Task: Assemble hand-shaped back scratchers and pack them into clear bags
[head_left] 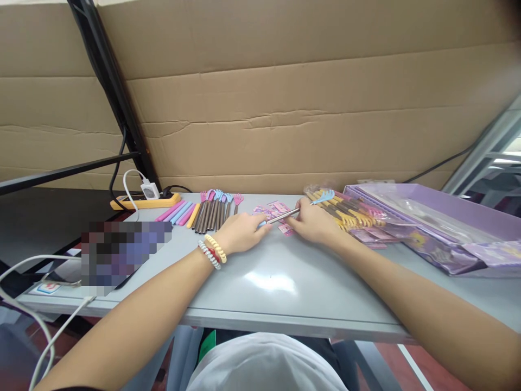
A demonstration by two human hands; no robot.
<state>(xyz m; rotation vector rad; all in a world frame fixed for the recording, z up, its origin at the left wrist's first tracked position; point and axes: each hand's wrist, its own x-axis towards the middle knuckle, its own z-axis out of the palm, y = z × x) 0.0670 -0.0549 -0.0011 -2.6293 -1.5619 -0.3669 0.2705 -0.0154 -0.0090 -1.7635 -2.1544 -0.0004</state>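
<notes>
Both hands hold one back scratcher (285,215) with a metal rod and a light blue, hand-shaped head, stretched slantwise above the table. My left hand (243,232), with coiled bands at the wrist, pinches its blue end. Closer to the head, my right hand (314,221) is closed around the rod. Small pink-purple printed cards (272,208) lie just behind the hands. To the left is a row of metal rods (211,213) with pink, blue and purple hand-shaped heads, beside several coloured handle sleeves (181,213). Clear bags of yellow and dark back scratchers (350,212) lie by my right hand.
An open purple box (431,217) with plastic bags stands at the right. A yellow power strip (146,202) with a white charger sits at the back left. A blurred-out item (122,255) and white cables lie at the left edge. Cardboard (285,98) walls the back.
</notes>
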